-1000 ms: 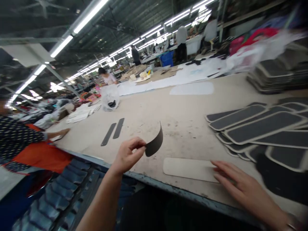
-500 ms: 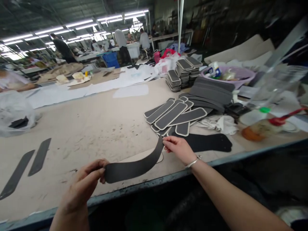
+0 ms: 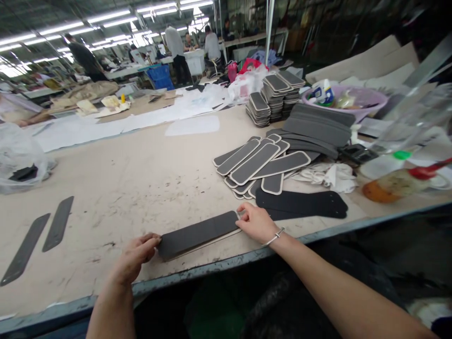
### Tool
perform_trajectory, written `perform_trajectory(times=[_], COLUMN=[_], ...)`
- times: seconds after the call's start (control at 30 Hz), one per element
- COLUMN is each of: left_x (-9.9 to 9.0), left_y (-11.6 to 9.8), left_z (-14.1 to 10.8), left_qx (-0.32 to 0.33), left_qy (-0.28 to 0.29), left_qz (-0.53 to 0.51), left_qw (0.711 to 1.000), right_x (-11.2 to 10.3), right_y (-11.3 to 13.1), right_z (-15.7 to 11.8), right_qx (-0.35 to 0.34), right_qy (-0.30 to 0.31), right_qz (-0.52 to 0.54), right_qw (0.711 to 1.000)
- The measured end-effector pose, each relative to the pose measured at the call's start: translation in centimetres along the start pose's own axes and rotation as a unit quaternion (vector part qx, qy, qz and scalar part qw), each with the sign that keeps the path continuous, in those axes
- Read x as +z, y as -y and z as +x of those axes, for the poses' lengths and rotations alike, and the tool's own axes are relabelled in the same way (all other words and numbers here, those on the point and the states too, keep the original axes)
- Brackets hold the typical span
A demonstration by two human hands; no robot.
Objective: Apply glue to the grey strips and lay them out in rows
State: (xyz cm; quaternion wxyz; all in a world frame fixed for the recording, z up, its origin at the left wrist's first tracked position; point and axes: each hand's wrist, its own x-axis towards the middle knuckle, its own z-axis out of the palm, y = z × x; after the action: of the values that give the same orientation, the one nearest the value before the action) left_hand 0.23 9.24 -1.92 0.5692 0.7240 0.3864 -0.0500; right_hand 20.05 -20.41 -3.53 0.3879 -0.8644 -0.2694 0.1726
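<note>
A dark grey strip with rounded ends lies almost flat over a pale piece of similar shape, whose edge shows along the near side. My left hand pinches the strip's left end between thumb and fingers. At the other end, my right hand, with a bracelet at the wrist, has thumb and forefinger closed on the right corner. Just beyond the right hand lie black shaped pieces. Behind them is a loose heap of grey strips with pale borders.
Two dark strips lie at left, near a clear plastic bag. Stacked bordered pieces, plain grey strips and a purple basin stand back right. A bottle of orange liquid lies near the table's front edge.
The strip was curved and held up off the pale piece; now it is laid down straight over it. Both hands have lowered with it, still at its ends.
</note>
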Motion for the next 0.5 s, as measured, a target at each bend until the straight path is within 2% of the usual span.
perform_trajectory(times=[0.23,0.5], left_x=[1.1,1.3], left_y=[-0.1,-1.1], left_z=[0.0,-0.6], left_qx=[-0.032,-0.020], left_qy=[-0.003,-0.012], left_qz=[0.074,0.087], left_qw=[0.997,0.996], right_x=[-0.2,-0.2], right_y=[0.1,0.2], right_z=[0.5,0.7], right_qx=[0.020,0.020], right_qy=[0.025,0.047], right_qz=[-0.039,-0.060], right_qw=[0.999,0.997])
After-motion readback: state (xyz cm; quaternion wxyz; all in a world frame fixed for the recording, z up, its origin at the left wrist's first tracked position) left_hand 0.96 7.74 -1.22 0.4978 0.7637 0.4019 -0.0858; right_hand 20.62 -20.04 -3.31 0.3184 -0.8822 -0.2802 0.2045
